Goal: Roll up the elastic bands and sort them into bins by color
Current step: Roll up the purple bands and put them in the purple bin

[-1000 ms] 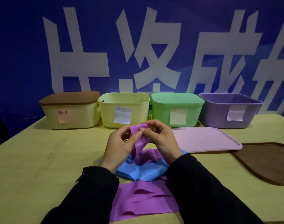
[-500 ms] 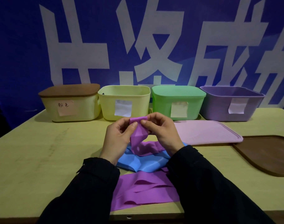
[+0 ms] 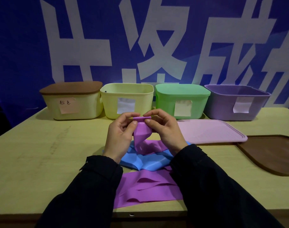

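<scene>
A purple elastic band point(image 3: 141, 134) was held above the table point(image 3: 33, 153), its top edge rolled and pinched between the left hand point(image 3: 120, 135) and right hand point(image 3: 165, 130); its tail draped onto a blue band point(image 3: 140, 162), short of four bins, the purple bin point(image 3: 235, 102) rightmost.

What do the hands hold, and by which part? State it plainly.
Both hands, left hand and right hand, pinch the purple stretchy elastic band at its top end, where a small roll has started; the rest hangs down to the table.
</scene>
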A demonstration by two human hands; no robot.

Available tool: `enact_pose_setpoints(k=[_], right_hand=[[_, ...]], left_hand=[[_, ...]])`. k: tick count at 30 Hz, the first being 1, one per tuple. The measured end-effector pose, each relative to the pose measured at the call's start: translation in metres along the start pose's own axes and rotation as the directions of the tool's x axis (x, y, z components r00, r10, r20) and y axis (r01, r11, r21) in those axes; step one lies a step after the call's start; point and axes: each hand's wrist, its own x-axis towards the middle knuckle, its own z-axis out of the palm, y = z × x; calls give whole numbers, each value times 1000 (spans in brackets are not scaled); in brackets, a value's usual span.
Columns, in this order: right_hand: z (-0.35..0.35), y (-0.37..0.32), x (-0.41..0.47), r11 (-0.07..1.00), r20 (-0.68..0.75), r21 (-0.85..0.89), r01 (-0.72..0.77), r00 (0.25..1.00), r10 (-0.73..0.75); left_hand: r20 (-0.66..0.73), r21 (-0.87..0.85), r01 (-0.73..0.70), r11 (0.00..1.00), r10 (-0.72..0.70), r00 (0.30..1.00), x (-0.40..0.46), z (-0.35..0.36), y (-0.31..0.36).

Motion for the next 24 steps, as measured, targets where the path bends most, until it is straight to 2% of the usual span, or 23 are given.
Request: enact_pose_setpoints(k=[5, 10, 15, 18, 24], right_hand=[[1, -4, -3, 999, 29, -32, 8, 1000, -7], [3, -2, -3, 999, 4, -31, 26, 1000, -26], [1, -1, -2, 999, 7, -40, 30, 1000, -30], [0, 3, 0, 999, -32, -29, -25, 999, 24], [0, 2, -1, 993, 26, -107, 47, 999, -45]], left_hand=[[-29, 23, 18, 1000, -17, 999, 1, -1, -2], [-7, -94, 40, 995, -40, 999, 1, -3, -2], [-22, -8, -17, 1000, 17, 1000, 1, -1, -1], [-16, 8, -24, 1000, 24, 1000, 2, -2, -1], [-13, 105, -54, 993, 56, 998, 0, -2, -1]])
